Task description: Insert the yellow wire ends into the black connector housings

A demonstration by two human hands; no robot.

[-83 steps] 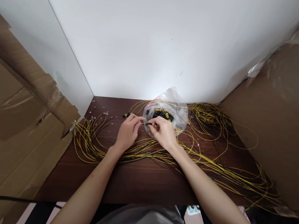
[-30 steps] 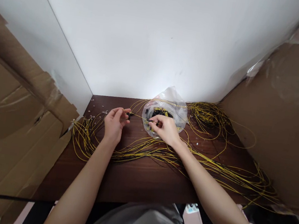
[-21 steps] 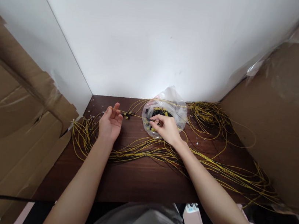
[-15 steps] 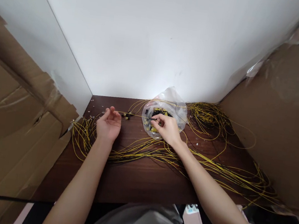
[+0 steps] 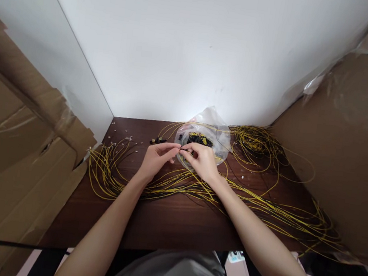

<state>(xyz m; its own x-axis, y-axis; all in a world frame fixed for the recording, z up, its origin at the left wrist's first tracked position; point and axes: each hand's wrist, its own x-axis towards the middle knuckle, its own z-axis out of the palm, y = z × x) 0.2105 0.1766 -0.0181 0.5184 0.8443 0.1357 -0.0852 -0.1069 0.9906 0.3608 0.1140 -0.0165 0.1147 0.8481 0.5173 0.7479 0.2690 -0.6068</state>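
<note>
Yellow wires (image 5: 217, 193) lie spread over the dark wooden table (image 5: 171, 227) in the lower middle of the frame. The left hand (image 5: 156, 158) and the right hand (image 5: 202, 159) meet at the centre, fingertips pinched together on a small dark connector (image 5: 180, 150), just in front of a clear plastic bag (image 5: 220, 136) with black and yellow parts. Brown cardboard (image 5: 351, 143) stands at the right.

The left hand (image 5: 158, 158), spread open well left of the plastic bag (image 5: 220, 136) a moment ago, is now back beside it. Its fingertips pinch against those of the right hand (image 5: 203, 161), which has drawn slightly off the bag.
</note>
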